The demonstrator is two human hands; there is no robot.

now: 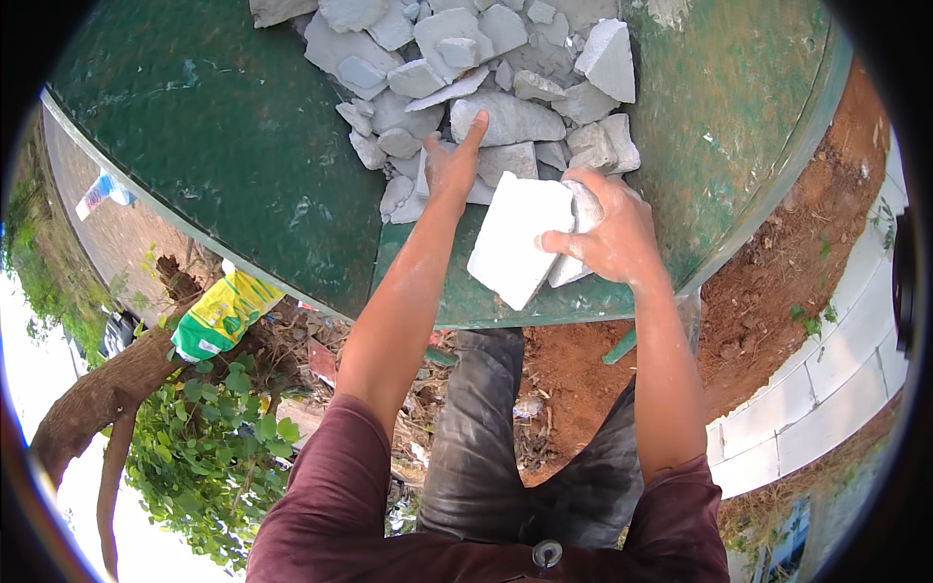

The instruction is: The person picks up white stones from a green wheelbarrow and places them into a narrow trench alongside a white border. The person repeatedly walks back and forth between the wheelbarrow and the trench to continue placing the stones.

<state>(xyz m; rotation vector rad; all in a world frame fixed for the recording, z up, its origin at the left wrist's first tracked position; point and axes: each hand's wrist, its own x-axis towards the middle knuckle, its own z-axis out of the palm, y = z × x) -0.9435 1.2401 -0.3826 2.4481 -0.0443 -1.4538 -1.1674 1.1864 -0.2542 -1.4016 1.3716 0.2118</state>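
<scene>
My right hand (614,231) is closed round two pale stone chunks near the front of the green table. A flat white slab (520,238) lies nearest, with my thumb on its right edge. Behind it, a thicker grey-white chunk (585,216) is partly covered by my fingers. My left hand (454,167) is at the front of a heap of broken stone (452,44), thumb stretched up against a rounded grey chunk (510,119). Its other fingers are only partly visible, and I see nothing gripped in them.
The green table (233,126) has a curved rim in front of my legs. Left of it are a tree trunk (107,394), leafy plants (209,457) and a green-yellow plastic bag (228,313). Red soil (758,291) and a low white block wall (816,379) lie to the right.
</scene>
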